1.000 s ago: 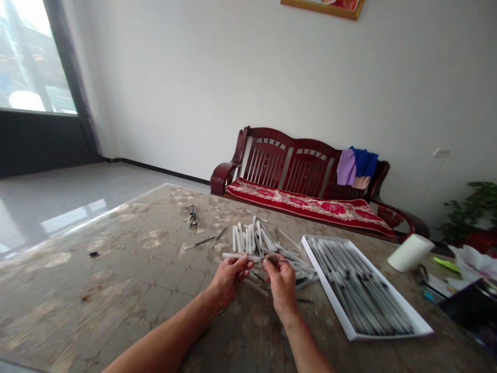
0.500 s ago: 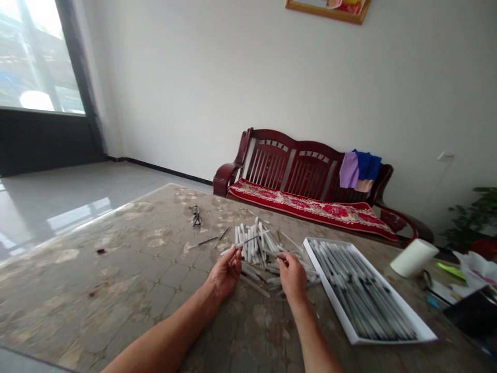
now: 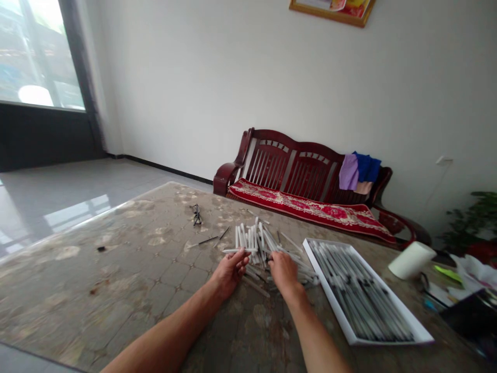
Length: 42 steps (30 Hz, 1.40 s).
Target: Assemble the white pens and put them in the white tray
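My left hand pinches a white pen barrel, lying level across the fingertips. To its right, my right hand is closed at the edge of the pile; a small dark bit shows at its fingertips, too small to name. Just beyond both hands lies a loose pile of white pen barrels. More clear, tube-like pen parts are scattered under and between the hands. On the right, a shallow white box holds many translucent pens with dark parts, laid in rows.
Folded black glasses and thin dark refills lie left of the pile. A white paper roll and clutter stand at the table's right. Beyond the patterned table is a red wooden bench.
The thin rod that stretched from my left hand toward the right is no longer seen there; a short white barrel shows instead. My right hand has moved slightly left, closer to the left hand.
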### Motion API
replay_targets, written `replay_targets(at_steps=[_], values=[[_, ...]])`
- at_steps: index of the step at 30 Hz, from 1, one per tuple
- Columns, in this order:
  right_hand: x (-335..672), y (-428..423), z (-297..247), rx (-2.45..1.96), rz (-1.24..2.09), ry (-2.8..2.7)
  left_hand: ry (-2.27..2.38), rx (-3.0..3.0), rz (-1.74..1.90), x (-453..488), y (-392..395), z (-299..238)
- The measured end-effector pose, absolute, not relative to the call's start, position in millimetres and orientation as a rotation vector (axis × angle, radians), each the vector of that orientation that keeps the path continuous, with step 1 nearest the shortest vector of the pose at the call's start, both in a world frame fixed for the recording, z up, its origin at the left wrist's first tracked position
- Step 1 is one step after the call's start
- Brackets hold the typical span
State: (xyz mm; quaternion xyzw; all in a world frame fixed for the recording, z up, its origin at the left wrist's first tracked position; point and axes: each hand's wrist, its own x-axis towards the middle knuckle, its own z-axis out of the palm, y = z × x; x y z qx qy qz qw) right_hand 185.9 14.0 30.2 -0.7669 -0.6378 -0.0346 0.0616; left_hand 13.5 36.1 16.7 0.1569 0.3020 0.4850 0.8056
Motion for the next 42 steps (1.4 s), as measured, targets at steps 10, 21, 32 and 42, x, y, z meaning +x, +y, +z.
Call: replay_targets(at_steps=[10,21,32,42], values=[[174.8,21.5,29.3,-2.268,-0.164,-1.959,0.700,0.409,1.021,18.0,33.8,15.1],[182.0,3.1,12.8,-1.505,0.340,-1.348,0.691,0.420,1.041,20.8,35.1,10.7],[156.9,-7.1,12.6,-1.217,0.763,-0.846,0.706,0.435,1.040,21.9,33.1,10.8],[159.7,-10.8,10.5,-1.330,0.540,-1.032,0.712,0.521,1.068,24.7,32.3,6.4]])
